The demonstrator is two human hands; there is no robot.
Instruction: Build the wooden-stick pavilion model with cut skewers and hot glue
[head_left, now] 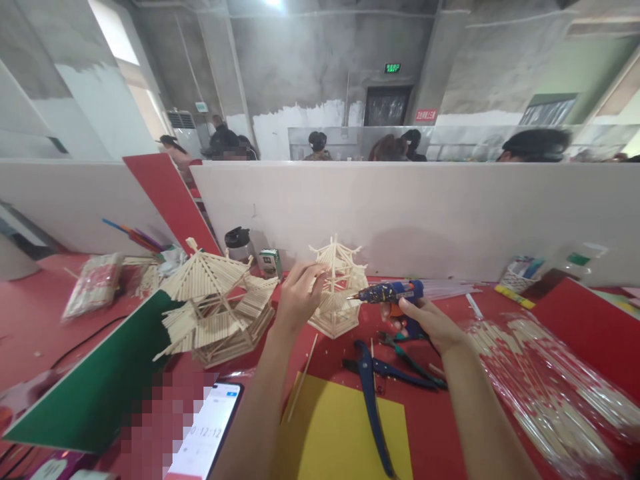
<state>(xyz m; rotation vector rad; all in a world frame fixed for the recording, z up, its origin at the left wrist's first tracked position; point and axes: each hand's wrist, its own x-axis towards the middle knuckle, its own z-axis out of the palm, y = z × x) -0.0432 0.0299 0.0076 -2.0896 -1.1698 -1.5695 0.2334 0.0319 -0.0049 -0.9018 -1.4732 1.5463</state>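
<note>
My right hand (427, 320) is wrapped round the handle of a blue and orange hot glue gun (387, 292). The gun's nozzle points left at a small pavilion model (334, 320) built of thin wooden sticks, which stands upright on the red table. At the model's left side, my left hand (301, 293) has its fingers bent together by the upper frame; whatever lies between the fingertips is hidden. A larger stick pavilion (220, 313) with a tiered roof stands to the left of that hand.
Blue-handled cutters (373, 407) and green-handled pliers (410, 357) lie before the model, near a yellow sheet (345, 433). Bagged sticks (545, 393) lie right. A phone (210, 427) and green board (100, 380) are left. A white partition (425, 207) stands behind.
</note>
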